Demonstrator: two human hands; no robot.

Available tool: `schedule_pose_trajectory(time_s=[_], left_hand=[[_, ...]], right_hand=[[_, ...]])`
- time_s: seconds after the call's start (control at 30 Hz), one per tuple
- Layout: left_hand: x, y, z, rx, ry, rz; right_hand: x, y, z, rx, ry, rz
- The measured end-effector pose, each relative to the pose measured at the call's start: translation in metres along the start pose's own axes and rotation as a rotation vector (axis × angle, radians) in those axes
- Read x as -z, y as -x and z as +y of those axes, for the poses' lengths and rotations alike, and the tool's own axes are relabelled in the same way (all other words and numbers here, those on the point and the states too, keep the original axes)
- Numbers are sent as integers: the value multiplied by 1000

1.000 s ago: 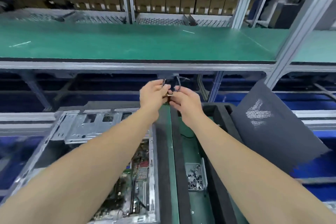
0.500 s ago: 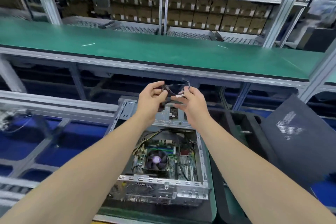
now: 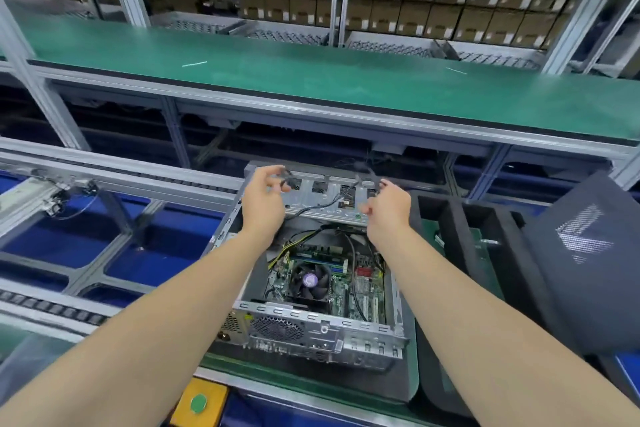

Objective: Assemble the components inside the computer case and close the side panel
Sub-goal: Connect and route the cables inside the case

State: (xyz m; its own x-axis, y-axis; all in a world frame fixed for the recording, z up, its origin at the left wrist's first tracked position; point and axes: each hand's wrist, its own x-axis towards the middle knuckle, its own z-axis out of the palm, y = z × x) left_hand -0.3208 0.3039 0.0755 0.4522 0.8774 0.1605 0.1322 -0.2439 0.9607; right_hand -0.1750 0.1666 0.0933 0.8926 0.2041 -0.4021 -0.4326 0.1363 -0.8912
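Item: black cable (image 3: 320,207), ends pinched in our left hand (image 3: 265,199) and right hand (image 3: 389,210), over the 12 o'clock edge of the open computer case (image 3: 322,329). We judge cabling in hand; next, plug one end into the motherboard (image 3: 360,282). The side panel (image 3: 585,253) leans at 3 o'clock.

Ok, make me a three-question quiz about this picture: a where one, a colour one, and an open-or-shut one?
1. Where is the black cable? A on the green shelf B between the left hand and right hand C on the floor
2. The sticker on the fan is: A purple B red C yellow
3. The computer case is: A shut B open C upside down
Answers: B, both hands hold it; A, the hub shows purple; B, its motherboard shows.
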Motion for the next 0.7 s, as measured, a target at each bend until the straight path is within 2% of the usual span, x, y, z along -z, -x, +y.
schedule_pose_trajectory(time_s=[0.17, 0.33, 0.37, 0.43, 0.6, 0.7], left_hand=[[-6, 5, -13, 272, 196, -18], [-22, 28, -16, 389, 139, -74], [-26, 32, -16, 445, 163, -76], [-40, 43, -13, 559, 361, -107], [-59, 56, 2, 527, 620, -270], [-58, 55, 12, 556, 583, -386]], right_hand=[[34, 1, 26, -132, -191, -136], [46, 22, 47, -154, -35, -356], [48, 26, 49, -152, -1, -397], [52, 31, 52, -149, -18, -449], [59, 23, 49, -171, -219, -503], [61, 16, 51, -210, -299, -554]])
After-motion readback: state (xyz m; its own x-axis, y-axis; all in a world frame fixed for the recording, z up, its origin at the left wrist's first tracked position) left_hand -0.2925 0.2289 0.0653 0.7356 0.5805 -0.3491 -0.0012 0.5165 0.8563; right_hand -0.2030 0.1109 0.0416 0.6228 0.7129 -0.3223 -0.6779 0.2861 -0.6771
